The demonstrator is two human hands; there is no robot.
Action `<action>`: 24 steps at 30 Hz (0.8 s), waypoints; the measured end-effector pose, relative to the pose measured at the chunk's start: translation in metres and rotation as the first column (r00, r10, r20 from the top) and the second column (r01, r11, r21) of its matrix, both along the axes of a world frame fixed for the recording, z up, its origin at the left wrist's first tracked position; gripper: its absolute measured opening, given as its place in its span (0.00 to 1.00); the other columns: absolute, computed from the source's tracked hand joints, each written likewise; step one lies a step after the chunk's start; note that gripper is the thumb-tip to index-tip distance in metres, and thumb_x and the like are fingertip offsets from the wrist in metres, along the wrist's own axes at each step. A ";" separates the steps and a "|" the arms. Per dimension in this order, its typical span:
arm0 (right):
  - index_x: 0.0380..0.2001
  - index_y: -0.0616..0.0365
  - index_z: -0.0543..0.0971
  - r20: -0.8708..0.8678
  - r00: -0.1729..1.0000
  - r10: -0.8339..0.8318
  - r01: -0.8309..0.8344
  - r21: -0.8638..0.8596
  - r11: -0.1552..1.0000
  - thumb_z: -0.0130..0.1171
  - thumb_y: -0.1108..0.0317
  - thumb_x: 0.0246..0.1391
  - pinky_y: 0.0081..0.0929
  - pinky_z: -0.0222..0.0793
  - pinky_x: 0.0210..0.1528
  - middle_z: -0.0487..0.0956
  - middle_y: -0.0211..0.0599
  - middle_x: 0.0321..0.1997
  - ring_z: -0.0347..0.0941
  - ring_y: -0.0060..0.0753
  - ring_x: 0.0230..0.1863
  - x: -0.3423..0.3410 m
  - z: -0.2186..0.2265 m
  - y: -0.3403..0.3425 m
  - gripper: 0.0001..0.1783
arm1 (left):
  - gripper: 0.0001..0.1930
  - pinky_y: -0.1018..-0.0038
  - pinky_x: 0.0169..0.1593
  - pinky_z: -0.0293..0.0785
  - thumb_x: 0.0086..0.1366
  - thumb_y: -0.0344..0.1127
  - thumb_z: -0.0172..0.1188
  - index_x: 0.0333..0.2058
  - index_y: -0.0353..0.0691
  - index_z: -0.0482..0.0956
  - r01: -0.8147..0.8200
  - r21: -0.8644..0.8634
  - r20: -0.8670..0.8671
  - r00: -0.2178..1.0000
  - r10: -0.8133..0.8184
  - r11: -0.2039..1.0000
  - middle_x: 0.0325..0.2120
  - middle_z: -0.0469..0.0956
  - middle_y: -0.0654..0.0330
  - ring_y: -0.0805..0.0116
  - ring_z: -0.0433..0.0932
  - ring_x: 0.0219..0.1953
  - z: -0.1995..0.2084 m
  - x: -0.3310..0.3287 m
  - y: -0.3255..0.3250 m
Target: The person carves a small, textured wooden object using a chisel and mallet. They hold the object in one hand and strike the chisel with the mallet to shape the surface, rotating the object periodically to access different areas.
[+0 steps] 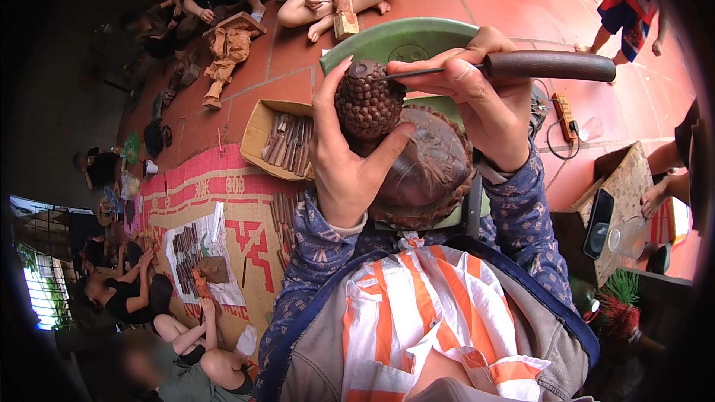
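A dark brown wooden carving leans in front of me, its rounded head (367,113) covered in small knobs like tight curls. Its broader lower part (426,160) has a scalloped edge. Around the left side of the knobbly head curls my left hand (344,171), with the thumb spread across the front below it. My right hand (491,104) grips a carving tool with a thick dark wooden handle (551,65) pointing right. The tool's thin metal shaft reaches left, and its tip meets the upper right of the knobs.
Behind the carving stands a green plastic seat (402,33). A cardboard box (257,130) of carving tools sits left, near more tools on paper (186,253) over a patterned mat (246,234). An orange power strip (564,115) lies right. Several people sit around, some with carvings.
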State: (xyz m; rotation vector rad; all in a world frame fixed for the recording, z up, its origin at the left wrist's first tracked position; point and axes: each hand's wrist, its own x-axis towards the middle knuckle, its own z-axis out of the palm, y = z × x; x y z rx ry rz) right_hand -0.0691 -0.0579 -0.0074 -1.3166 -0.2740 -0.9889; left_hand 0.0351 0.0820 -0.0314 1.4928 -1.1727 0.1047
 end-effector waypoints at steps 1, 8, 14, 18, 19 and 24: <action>0.32 0.66 0.65 0.000 1.000 0.003 -0.003 -0.011 1.000 0.48 0.71 0.63 0.44 0.82 0.41 0.78 0.62 0.36 0.78 0.60 0.46 0.000 0.001 -0.001 0.08 | 0.41 0.65 0.55 0.69 0.53 0.41 0.73 0.60 0.35 0.60 -0.005 0.008 0.008 1.000 0.005 1.000 0.52 0.70 0.49 0.57 0.73 0.53 0.001 0.000 0.000; 0.31 0.65 0.66 -0.017 0.995 0.095 -0.096 -0.012 0.995 0.53 0.74 0.60 0.40 0.81 0.44 0.78 0.62 0.41 0.79 0.52 0.45 0.000 0.007 -0.006 0.08 | 0.42 0.64 0.55 0.70 0.52 0.44 0.73 0.60 0.35 0.60 -0.020 0.031 0.050 0.999 0.019 0.999 0.51 0.70 0.47 0.55 0.74 0.52 0.003 0.001 0.001; 0.30 0.63 0.64 0.028 0.992 0.124 -0.126 0.079 0.989 0.54 0.75 0.60 0.39 0.81 0.45 0.78 0.62 0.42 0.79 0.50 0.46 0.000 0.002 -0.007 0.09 | 0.43 0.65 0.55 0.69 0.52 0.46 0.73 0.60 0.34 0.60 -0.016 0.026 0.070 0.997 0.014 1.000 0.51 0.70 0.48 0.55 0.74 0.53 0.002 0.003 0.001; 0.30 0.61 0.62 0.054 0.995 0.082 -0.088 0.125 0.988 0.52 0.75 0.61 0.37 0.82 0.43 0.79 0.61 0.39 0.79 0.51 0.46 -0.001 -0.001 -0.002 0.09 | 0.43 0.66 0.56 0.69 0.51 0.46 0.73 0.60 0.34 0.60 0.007 0.032 -0.019 1.000 -0.007 0.999 0.52 0.70 0.48 0.56 0.73 0.53 0.001 0.001 0.001; 0.30 0.61 0.62 0.061 0.996 0.058 -0.064 0.106 0.992 0.52 0.75 0.61 0.36 0.82 0.43 0.80 0.61 0.39 0.79 0.51 0.46 0.000 -0.002 -0.001 0.10 | 0.43 0.66 0.56 0.69 0.51 0.46 0.73 0.60 0.34 0.60 0.006 0.033 -0.022 1.000 -0.005 0.999 0.52 0.70 0.48 0.56 0.73 0.53 0.001 0.001 0.001; 0.30 0.61 0.62 0.084 0.996 -0.009 0.006 0.035 0.999 0.52 0.76 0.61 0.34 0.80 0.43 0.80 0.60 0.37 0.79 0.48 0.47 0.000 -0.003 0.003 0.10 | 0.43 0.66 0.56 0.69 0.51 0.46 0.73 0.61 0.35 0.60 0.010 0.031 -0.041 0.999 -0.009 0.999 0.52 0.70 0.48 0.56 0.73 0.53 -0.001 0.001 0.001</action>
